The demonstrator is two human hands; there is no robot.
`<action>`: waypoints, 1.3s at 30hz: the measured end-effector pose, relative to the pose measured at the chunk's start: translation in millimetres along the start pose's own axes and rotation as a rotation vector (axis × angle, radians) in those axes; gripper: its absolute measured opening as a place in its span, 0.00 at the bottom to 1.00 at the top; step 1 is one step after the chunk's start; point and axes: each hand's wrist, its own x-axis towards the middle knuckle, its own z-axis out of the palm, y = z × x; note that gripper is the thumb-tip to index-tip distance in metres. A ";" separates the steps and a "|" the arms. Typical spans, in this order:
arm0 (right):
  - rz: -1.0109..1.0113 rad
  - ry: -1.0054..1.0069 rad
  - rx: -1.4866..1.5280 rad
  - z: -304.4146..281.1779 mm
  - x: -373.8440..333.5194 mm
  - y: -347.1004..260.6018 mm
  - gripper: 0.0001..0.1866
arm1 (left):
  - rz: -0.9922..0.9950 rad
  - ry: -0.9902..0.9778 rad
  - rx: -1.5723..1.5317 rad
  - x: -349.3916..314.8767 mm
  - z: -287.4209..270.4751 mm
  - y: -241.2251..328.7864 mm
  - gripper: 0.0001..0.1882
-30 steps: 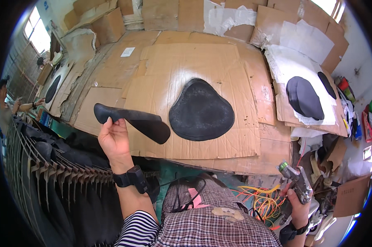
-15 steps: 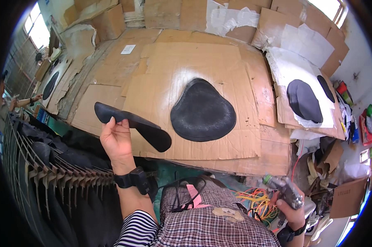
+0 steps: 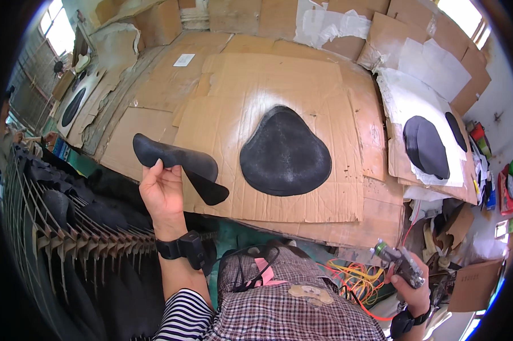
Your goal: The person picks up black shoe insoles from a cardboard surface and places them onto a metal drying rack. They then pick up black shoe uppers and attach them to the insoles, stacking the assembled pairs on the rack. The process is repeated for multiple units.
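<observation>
- Black flexible cutout [image 3: 177, 165] sits pinched in our left hand [image 3: 162, 190], raised above the near edge of the cardboard-covered table [image 3: 302, 85].
- Our right hand [image 3: 412, 287] is clenched around a spray gun [image 3: 401, 264], low at our side.
- Held only by fingertips, the cutout could droop and slip, we judge.
- A small white paper label [image 3: 183, 59] lies far left; white sheets [image 3: 330, 25] line the back.

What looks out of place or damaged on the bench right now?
Nothing looks spilled or broken. The black piece in the left hand is bent over, its lower end folded under. The black pad lies flat on the cardboard sheet, which is worn and stained. The right hand holds a spray gun.
</observation>
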 end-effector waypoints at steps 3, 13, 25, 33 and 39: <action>-0.046 0.059 0.045 2.5 20.0 -2.7 0.30 | -0.012 -0.021 0.021 2.2 3.9 -4.9 0.14; -0.007 -0.012 0.048 -11.9 8.5 15.4 0.31 | 0.007 0.048 0.026 5.4 27.2 -22.5 0.13; -0.051 -0.005 0.175 -6.9 8.2 23.5 0.29 | -0.056 -0.028 0.040 20.8 29.9 -42.6 0.13; 0.044 0.136 0.103 -29.4 -11.7 21.0 0.30 | -0.018 0.036 0.025 19.9 35.2 -41.5 0.12; 0.073 -0.100 0.225 -14.0 -4.2 18.9 0.29 | -0.039 -0.039 0.011 26.1 25.2 -37.9 0.14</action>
